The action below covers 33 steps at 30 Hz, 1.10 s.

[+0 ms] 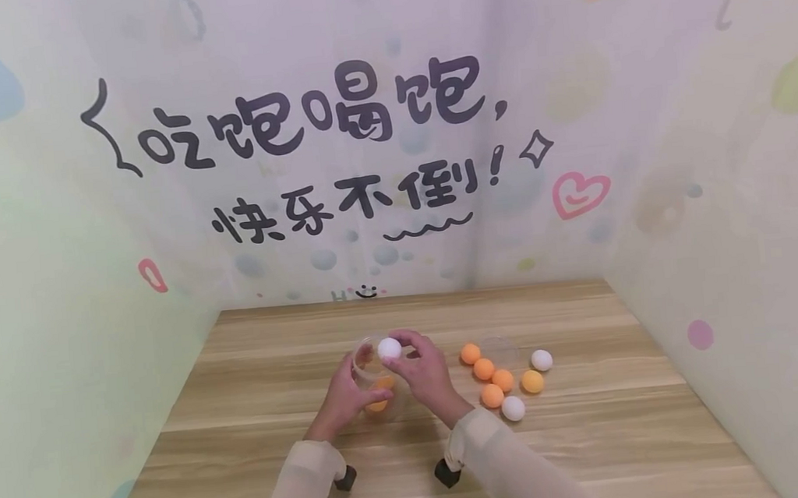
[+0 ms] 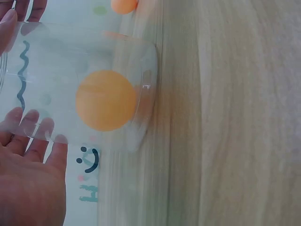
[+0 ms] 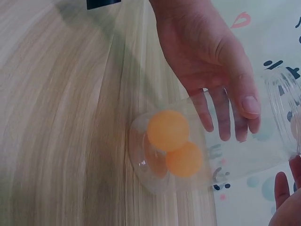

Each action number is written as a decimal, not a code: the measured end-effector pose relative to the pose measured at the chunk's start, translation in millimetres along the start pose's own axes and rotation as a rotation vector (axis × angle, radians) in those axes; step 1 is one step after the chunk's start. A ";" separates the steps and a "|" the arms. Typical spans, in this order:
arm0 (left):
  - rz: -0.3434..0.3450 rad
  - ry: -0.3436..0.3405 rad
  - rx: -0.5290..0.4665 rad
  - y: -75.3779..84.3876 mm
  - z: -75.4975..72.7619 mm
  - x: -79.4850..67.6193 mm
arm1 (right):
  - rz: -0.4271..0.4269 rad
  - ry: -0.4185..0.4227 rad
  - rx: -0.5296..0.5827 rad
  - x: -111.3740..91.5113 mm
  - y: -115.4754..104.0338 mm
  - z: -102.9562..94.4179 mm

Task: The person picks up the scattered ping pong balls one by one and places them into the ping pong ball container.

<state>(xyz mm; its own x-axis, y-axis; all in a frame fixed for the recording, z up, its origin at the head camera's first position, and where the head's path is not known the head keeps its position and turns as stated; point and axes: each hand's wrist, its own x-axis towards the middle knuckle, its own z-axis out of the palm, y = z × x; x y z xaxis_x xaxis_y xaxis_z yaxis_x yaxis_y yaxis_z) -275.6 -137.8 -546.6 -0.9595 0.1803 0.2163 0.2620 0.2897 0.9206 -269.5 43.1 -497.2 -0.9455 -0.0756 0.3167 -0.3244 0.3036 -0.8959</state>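
Observation:
My left hand point(image 1: 346, 395) grips an upright clear jar point(image 3: 230, 160) near the table, its fingers curled around the wall. Two orange table tennis balls point(image 3: 168, 130) lie at the bottom of the jar. Above the jar's mouth, my right hand point(image 1: 424, 368) pinches a white table tennis ball point(image 1: 389, 349) between thumb and fingers. At the left edge of the left wrist view, fingertips of the right hand show beside the jar's upper part.
Right of the hands, several orange balls point(image 1: 483, 369) lie in a loose group on the wooden table point(image 1: 276, 477). Two white balls point(image 1: 513, 408) and a yellower ball point(image 1: 532, 381) are among them. A clear round lid point(image 1: 501, 348) rests behind. Printed walls enclose the table's back and sides.

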 end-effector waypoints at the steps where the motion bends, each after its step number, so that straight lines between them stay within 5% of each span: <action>1: -0.002 0.001 -0.007 0.5 0.3 -0.1 | 0.000 -0.002 -0.002 0.1 0.2 0.0; 19: 0.040 -0.030 -0.045 3.6 4.0 0.8 | -0.051 -0.007 0.092 -3.3 4.2 1.9; 26: 0.024 -0.014 -0.014 4.3 3.8 0.2 | -0.074 -0.018 0.100 -11.8 -22.5 -6.4; 33: 0.045 -0.020 -0.036 0.9 2.8 1.1 | -0.240 0.022 0.030 -20.5 -27.5 -6.6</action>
<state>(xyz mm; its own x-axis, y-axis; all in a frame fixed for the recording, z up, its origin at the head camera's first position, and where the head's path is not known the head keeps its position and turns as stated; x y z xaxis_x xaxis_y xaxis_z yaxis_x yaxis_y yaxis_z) -276.1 -134.7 -546.4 -0.9445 0.2109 0.2520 0.3010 0.2470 0.9211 -241.0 42.6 -476.9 -0.8402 -0.1212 0.5285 -0.5411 0.2507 -0.8027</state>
